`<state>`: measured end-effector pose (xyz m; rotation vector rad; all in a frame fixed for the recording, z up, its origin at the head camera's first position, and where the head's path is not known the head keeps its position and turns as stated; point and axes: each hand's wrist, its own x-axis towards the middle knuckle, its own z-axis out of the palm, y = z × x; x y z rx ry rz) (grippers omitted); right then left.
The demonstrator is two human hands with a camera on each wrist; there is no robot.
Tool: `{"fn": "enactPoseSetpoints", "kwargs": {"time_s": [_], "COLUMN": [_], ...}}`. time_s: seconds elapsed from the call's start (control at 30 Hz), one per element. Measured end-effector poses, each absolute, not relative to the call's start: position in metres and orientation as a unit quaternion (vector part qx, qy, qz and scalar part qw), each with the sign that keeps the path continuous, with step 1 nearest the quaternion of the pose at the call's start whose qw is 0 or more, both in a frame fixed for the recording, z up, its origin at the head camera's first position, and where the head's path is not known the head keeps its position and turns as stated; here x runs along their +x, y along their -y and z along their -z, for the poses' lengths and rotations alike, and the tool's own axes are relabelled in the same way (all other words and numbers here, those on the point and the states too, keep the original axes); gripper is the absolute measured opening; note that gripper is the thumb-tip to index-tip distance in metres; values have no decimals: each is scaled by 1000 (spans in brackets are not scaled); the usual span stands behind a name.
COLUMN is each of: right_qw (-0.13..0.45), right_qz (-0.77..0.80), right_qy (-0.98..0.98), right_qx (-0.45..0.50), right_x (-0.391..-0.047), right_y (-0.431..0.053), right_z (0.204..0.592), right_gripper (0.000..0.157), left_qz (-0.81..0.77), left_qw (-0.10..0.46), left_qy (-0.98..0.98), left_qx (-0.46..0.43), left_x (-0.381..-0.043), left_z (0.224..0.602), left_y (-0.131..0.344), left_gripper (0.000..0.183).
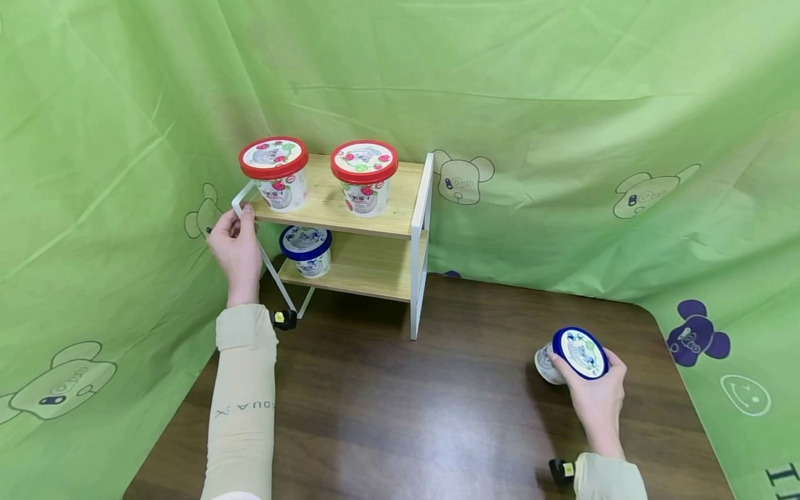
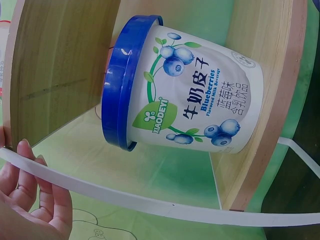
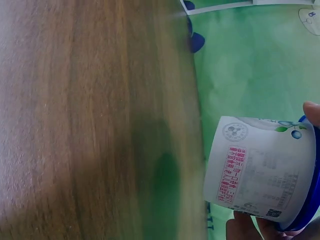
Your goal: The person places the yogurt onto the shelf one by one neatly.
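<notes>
My right hand [image 1: 596, 392] grips a tub with a blue lid [image 1: 582, 353] by its rim, thumb on one side and fingers on the other. In the right wrist view the tub's printed white side [image 3: 257, 167] shows, with its base held off the wooden table. My left hand [image 1: 237, 250] holds the white metal frame of a two-tier shelf [image 1: 312, 173] at the upper board's front left corner. Close by on the lower board stands another blue-lidded tub [image 2: 185, 92], printed with blueberries. Two red-lidded tubs, one at left [image 1: 275, 173] and one at centre [image 1: 364, 177], stand upright on the upper board.
The dark wooden table [image 1: 400, 403] carries the shelf at its back left. Green printed cloth [image 1: 562, 139] hangs behind and along both sides. The shelf's white right side frame [image 1: 420, 257] reaches down to the table.
</notes>
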<state>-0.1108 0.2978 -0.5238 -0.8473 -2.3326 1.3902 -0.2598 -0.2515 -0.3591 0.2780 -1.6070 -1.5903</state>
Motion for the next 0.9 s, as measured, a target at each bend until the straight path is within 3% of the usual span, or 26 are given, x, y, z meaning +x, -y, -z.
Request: {"fn": "enactPoseSetpoints", "kwargs": {"time_s": [0.33, 0.9], "right_qw": [156, 151], "right_qz": [-484, -506], "right_qy": [822, 823], "right_qx": [-256, -209], "right_x": [-114, -118], "right_y": [-289, -274], "right_z": [520, 516], "right_gripper": [105, 105], "left_qz": [634, 634], "left_qw": [420, 417], "left_qy": [640, 642], "left_qx": [108, 112], "left_x": [-259, -259], "left_z": [359, 358], "left_y": [250, 249], "left_gripper": [17, 20]}}
